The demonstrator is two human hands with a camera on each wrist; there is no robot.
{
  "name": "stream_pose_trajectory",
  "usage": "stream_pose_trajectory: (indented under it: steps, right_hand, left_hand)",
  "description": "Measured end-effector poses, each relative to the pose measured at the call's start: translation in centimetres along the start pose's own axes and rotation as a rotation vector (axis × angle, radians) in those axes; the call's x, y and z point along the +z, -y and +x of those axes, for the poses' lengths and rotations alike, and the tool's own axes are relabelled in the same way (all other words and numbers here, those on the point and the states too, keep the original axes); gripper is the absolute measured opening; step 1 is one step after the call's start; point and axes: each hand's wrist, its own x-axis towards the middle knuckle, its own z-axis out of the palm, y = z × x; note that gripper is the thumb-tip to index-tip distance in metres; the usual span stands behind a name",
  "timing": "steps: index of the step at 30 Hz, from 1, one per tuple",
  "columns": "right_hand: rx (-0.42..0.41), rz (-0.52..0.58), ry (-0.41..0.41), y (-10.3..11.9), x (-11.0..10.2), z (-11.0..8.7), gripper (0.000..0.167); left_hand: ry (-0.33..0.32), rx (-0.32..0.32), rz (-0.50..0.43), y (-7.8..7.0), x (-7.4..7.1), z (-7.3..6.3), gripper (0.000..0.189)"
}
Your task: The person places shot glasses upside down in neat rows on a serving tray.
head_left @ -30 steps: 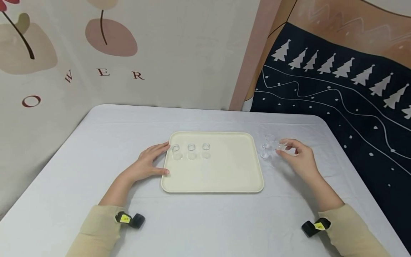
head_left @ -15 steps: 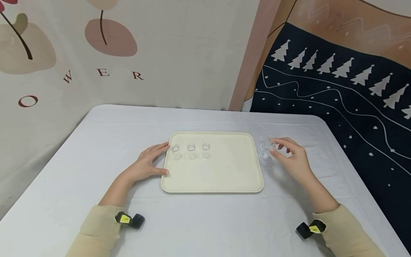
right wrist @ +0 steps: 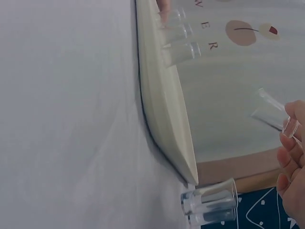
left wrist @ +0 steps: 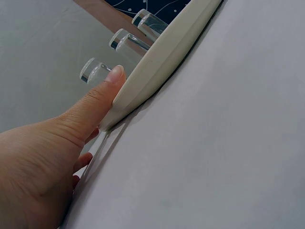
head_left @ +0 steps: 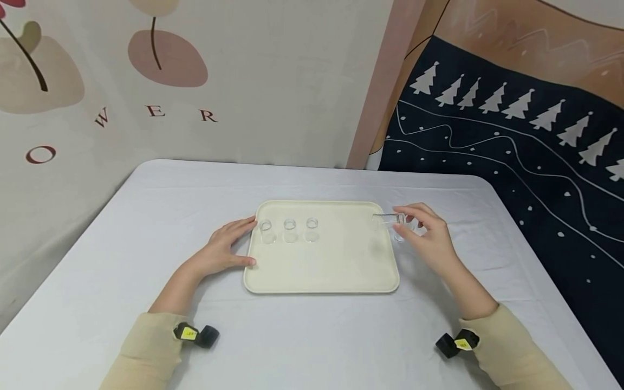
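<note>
Above the right side of the tray [head_left: 343, 265], I am pinching one glass [head_left: 387, 219] with the right hand [head_left: 429, 237], holding it sideways. With the left hand [head_left: 222, 247] I am touching the tray's left edge, thumb and fingers spread apart. Three glasses [head_left: 290, 231] are standing in a row on the tray; other glasses [right wrist: 213, 198] are standing just beside it.

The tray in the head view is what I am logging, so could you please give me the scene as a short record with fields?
Tray: cream, on a white-covered table
Row on tray: three clear glasses, near its left end
Left hand: touches the tray's left edge
Right hand: pinches another glass, held sideways near the tray's right edge
Beside tray: at least two upright glasses, partly hidden in the head view
</note>
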Motion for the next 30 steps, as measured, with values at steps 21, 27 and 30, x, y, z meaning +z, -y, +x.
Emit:
stream_pose_trajectory:
  steps: [21,27,30]
  right_hand:
    - [-0.02,0.115,0.077,1.8,5.3,1.8,0.03]
    - [0.002,0.157,0.087,2.1,7.0,2.4,0.029]
    - [0.02,0.162,0.101,2.0,7.8,2.6,0.028]
  left_hand:
    - [0.001,-0.013,-0.002,-0.1,0.1,0.0,0.1]
    - [0.0,-0.007,0.001,0.0,0.1,0.0,0.1]
    - [-0.002,-0.003,0.0,0.1,0.1,0.0,0.1]
